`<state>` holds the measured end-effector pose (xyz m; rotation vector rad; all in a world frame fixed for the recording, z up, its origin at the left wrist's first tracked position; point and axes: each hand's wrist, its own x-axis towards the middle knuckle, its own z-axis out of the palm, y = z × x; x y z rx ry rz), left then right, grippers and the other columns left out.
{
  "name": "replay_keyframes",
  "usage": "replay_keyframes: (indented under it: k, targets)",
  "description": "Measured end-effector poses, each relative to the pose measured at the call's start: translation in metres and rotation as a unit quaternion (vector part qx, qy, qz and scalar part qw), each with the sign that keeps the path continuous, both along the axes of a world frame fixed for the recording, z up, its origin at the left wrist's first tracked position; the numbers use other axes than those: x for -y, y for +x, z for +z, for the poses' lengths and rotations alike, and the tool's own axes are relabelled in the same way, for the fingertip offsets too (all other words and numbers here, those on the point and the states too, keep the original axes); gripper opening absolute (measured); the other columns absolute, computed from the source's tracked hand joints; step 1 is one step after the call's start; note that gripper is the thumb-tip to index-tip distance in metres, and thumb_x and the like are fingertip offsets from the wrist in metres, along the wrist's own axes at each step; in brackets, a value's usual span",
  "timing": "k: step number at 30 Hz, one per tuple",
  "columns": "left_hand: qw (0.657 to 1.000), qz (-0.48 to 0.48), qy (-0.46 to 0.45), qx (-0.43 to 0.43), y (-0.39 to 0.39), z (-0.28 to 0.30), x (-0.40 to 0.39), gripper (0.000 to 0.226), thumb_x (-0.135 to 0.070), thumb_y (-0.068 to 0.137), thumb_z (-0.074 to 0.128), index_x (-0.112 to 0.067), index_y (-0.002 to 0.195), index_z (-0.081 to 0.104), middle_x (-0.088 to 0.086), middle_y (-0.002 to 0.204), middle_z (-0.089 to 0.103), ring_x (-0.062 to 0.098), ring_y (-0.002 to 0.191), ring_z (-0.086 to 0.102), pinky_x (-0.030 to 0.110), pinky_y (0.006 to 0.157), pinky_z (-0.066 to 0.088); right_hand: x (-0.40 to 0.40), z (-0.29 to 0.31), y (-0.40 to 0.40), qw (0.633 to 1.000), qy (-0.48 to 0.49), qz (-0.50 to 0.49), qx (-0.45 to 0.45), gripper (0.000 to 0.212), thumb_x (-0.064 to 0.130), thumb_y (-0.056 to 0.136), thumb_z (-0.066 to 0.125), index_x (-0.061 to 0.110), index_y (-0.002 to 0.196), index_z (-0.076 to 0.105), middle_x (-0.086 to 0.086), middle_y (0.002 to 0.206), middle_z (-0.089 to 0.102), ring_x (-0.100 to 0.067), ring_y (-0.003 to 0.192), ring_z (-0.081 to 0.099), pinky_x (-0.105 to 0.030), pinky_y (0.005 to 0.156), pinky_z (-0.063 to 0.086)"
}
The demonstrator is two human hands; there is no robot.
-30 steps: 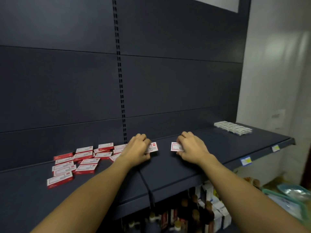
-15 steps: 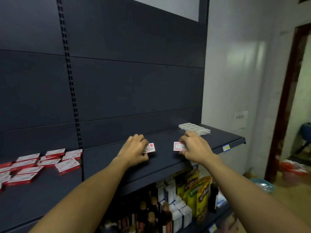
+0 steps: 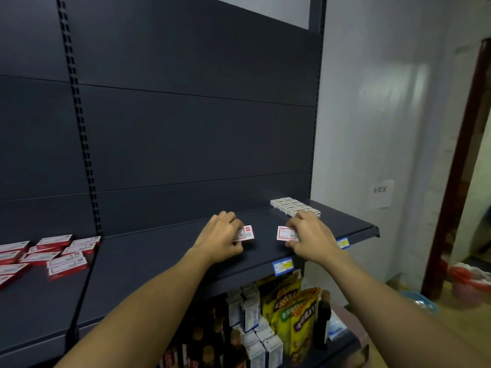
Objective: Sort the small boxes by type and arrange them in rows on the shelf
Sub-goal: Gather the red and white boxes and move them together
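Boxes in both hands, heading for a row

Hands are carrying one small box each above the shelf [image 3: 186,264], near its middle. The left hand [image 3: 221,236] is curling its fingers round a red-and-white box [image 3: 245,233], its grip closing over the box's left end so the printed face is showing upward. The right hand [image 3: 309,235] is pinching a second red-and-white box [image 3: 285,233] by its right end, the grip tight on the edge. The two boxes are facing each other, near but apart, probably so both can be set down side by side as the start of a row.

At nine o'clock from the hands, a loose pile of red boxes [image 3: 53,253] is lying jumbled on the shelf, likely the unsorted stock. At one o'clock, a neat row of white boxes [image 3: 295,207] is sitting at the back corner, apparently one type already arranged. Whether the held boxes are touching the shelf is unclear.
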<state>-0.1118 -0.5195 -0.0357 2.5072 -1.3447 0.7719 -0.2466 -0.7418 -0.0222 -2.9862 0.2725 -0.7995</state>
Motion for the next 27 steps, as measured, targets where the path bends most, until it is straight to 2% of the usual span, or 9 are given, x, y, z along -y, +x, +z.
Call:
replay_keyframes:
  k: [7, 11, 18, 23, 27]
  targets:
    - [0.999, 0.012, -0.026, -0.027, 0.036, -0.006, 0.016, 0.059, -0.032, 0.085, 0.063, -0.019, 0.141, 0.05, -0.004, 0.125, 0.054, 0.017, 0.113, 0.045, 0.029, 0.101, 0.033, 0.027, -0.01, 0.048, 0.997, 0.047, 0.045, 0.029, 0.05, 0.034, 0.076, 0.083, 0.02, 0.121, 0.066, 0.004, 0.114, 0.053, -0.018, 0.114, 0.044, -0.033, 0.102, 0.038]
    - [0.998, 0.036, -0.032, -0.035, 0.068, -0.011, 0.031, 0.06, -0.031, 0.086, 0.062, -0.015, 0.143, 0.048, -0.003, 0.126, 0.052, 0.017, 0.114, 0.044, 0.031, 0.105, 0.035, 0.047, -0.018, 0.083, 0.997, 0.045, 0.067, 0.013, 0.05, 0.035, 0.077, 0.082, 0.022, 0.122, 0.065, 0.004, 0.115, 0.052, -0.019, 0.116, 0.042, -0.032, 0.102, 0.032]
    - [0.996, 0.082, -0.014, -0.031, 0.125, -0.014, 0.059, 0.051, -0.037, 0.088, 0.059, -0.02, 0.136, 0.056, -0.004, 0.122, 0.053, 0.017, 0.11, 0.047, 0.028, 0.1, 0.033, 0.085, -0.019, 0.154, 0.994, 0.054, 0.096, 0.006, 0.049, 0.037, 0.077, 0.082, 0.025, 0.122, 0.067, 0.006, 0.11, 0.052, -0.019, 0.116, 0.044, -0.032, 0.102, 0.032]
    - [0.995, 0.093, -0.006, -0.03, 0.159, -0.015, 0.079, 0.05, -0.035, 0.089, 0.06, -0.022, 0.137, 0.055, -0.005, 0.125, 0.053, 0.017, 0.113, 0.047, 0.029, 0.099, 0.033, 0.106, -0.025, 0.198, 0.99, 0.078, 0.115, 0.01, 0.047, 0.036, 0.079, 0.081, 0.025, 0.122, 0.068, 0.009, 0.106, 0.049, -0.016, 0.114, 0.042, -0.028, 0.1, 0.03]
    - [0.994, 0.102, 0.008, -0.044, 0.179, -0.022, 0.089, 0.048, -0.031, 0.089, 0.059, -0.022, 0.136, 0.056, -0.004, 0.123, 0.054, 0.017, 0.112, 0.046, 0.028, 0.098, 0.032, 0.115, -0.033, 0.228, 0.987, 0.102, 0.123, -0.001, 0.045, 0.038, 0.081, 0.078, 0.03, 0.124, 0.066, 0.012, 0.106, 0.045, -0.016, 0.114, 0.041, -0.03, 0.102, 0.031]
